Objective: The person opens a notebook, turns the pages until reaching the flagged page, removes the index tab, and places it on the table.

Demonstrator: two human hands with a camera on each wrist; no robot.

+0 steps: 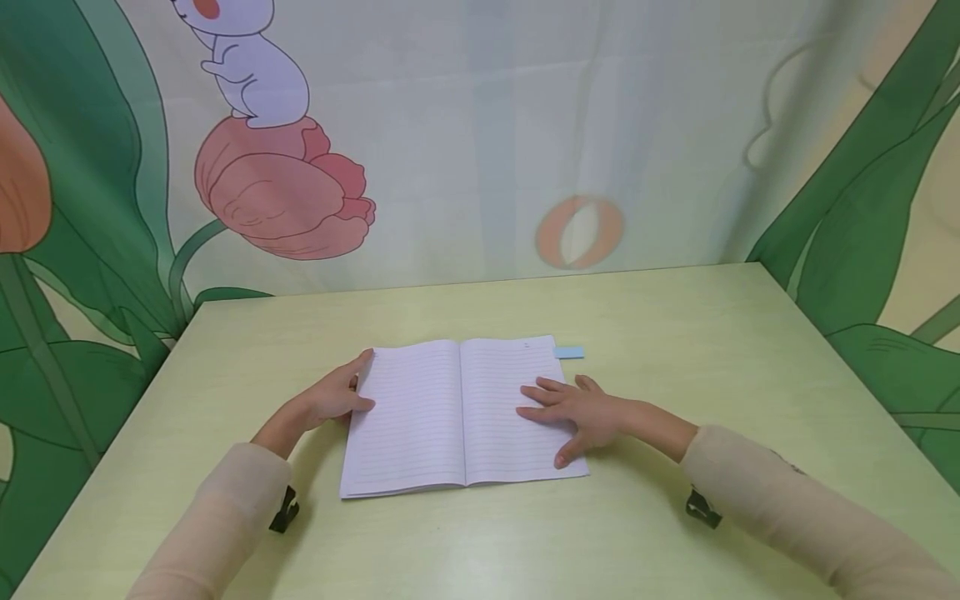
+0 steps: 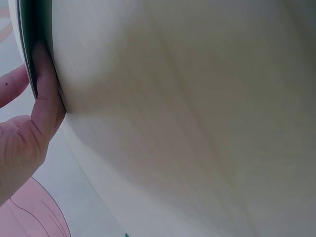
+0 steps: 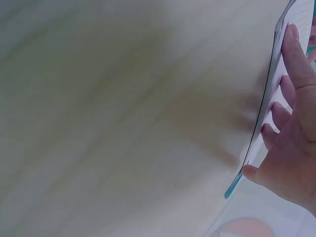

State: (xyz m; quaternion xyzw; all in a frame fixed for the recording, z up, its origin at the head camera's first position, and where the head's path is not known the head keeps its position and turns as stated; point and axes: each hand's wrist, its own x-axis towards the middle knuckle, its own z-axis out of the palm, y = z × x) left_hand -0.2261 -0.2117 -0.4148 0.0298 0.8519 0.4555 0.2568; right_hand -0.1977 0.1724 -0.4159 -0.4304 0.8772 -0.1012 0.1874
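An open lined notebook [image 1: 416, 425] lies flat on the table, its two white pages facing up. At its left edge, my left hand [image 1: 337, 396] pinches the side, thumb over the page. The left wrist view shows a finger [image 2: 45, 94] tucked between the layers at that edge, with a dark green surface inside. Across the right page my right hand [image 1: 588, 412] rests with its fingers spread. In the right wrist view those fingers [image 3: 296, 59] lie on the paper near its outer edge. A light blue tab [image 1: 570, 352] sticks out at the notebook's upper right.
The pale yellow-green table [image 1: 480, 542] extends around the notebook on all sides. Behind its far edge hangs a curtain [image 1: 450, 142] printed with a flower and a white animal. Black clips [image 1: 285, 510] show under both sleeves.
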